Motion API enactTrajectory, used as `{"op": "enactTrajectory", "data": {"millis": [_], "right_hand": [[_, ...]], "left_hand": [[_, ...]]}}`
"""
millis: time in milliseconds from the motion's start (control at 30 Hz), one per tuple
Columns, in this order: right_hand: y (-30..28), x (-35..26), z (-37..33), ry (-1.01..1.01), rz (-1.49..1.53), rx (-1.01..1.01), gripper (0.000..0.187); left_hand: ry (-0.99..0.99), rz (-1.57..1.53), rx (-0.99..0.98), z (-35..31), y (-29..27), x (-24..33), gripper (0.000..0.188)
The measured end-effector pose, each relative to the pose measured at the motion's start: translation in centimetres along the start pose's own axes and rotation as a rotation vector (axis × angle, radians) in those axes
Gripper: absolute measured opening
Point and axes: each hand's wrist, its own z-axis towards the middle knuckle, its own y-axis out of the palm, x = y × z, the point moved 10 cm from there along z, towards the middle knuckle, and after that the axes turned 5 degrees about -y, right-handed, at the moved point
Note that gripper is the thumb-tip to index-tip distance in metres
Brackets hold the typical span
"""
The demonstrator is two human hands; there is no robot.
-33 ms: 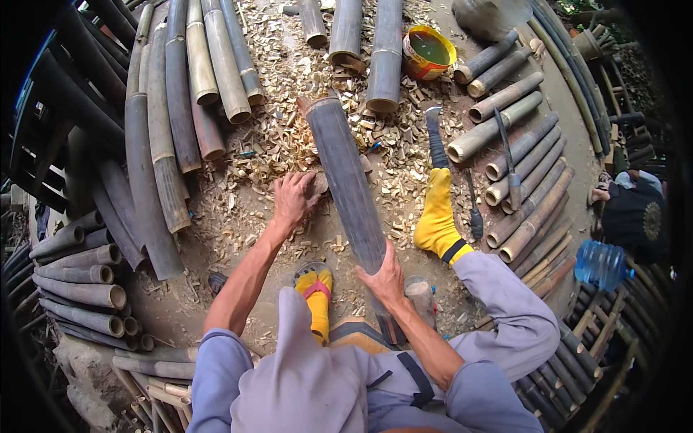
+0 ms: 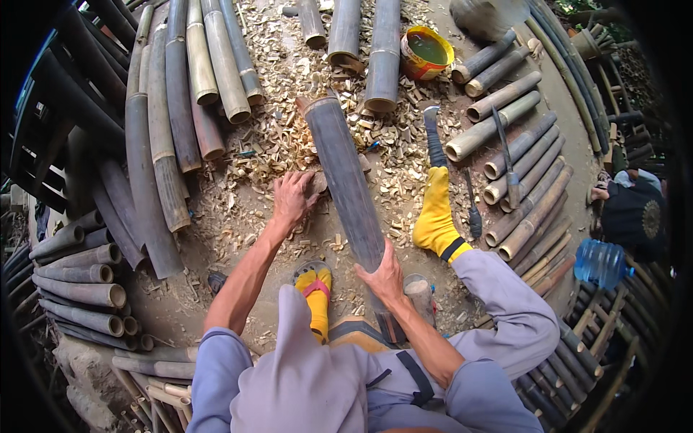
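- Bamboo tube (image 2: 346, 173), thick and dark grey, lies slantwise between the two hands, its far end up among the shavings and its near end down by the person's lap
- Right hand (image 2: 382, 280) clamps the tube's nearer half, thumb across the top, the other fingers mostly hidden behind it
- Left hand (image 2: 291, 196) is apart from the right, left of the tube, its bent fingers touching a rough brown block (image 2: 316, 185); whether they grip it I cannot tell
- The tube's skin is smooth and streaked, with a paler, ragged band at the far end
- Curled, pale wood shavings (image 2: 263, 155) cover the brown earth beyond the hands
- Long round poles (image 2: 148, 195), grey to tan, lie at left; shorter hollow lengths (image 2: 534, 211) lie in a row at right, a straight-bladed tool (image 2: 513, 189) across them
- A round yellow-and-red bucket (image 2: 426, 72) holds greenish liquid
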Motion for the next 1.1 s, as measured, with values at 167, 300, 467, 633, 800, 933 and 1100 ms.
{"op": "enactTrajectory", "data": {"millis": [167, 300, 467, 633, 800, 933, 1100], "right_hand": [[-1.4, -0.2, 0.5, -0.041, -0.071, -0.038, 0.091], [-8.1, -5.9, 0.8, -0.242, -0.095, -0.064, 0.07], [-25.5, -11.2, -1.4, -0.279, -0.094, 0.067, 0.042], [-45.0, -9.5, -8.0, -0.216, -0.08, 0.467, 0.036], [-40.8, -8.7, -8.5, -0.087, 0.017, 0.262, 0.036], [-23.8, -11.4, -12.5, -0.105, 0.349, -0.381, 0.04], [-19.8, -16.0, -16.1, -0.269, 0.283, -0.707, 0.049]], "left_hand": [[-0.01, -0.112, 0.142, -2.9, -2.5, 2.1, 0.059], [-0.039, -0.249, 0.191, -8.8, -3.4, 0.8, 0.042], [-0.023, -0.266, 0.211, -17.3, -2.9, -3.0, 0.041], [-0.068, -0.266, 0.128, -21.9, -2.1, -5.0, 0.041], [-0.102, -0.247, 0.028, -24.4, -2.4, -6.7, 0.04], [-0.125, -0.209, -0.024, -25.9, -3.3, -8.0, 0.04], [-0.128, -0.169, -0.032, -25.7, -5.5, -10.2, 0.04]]}}
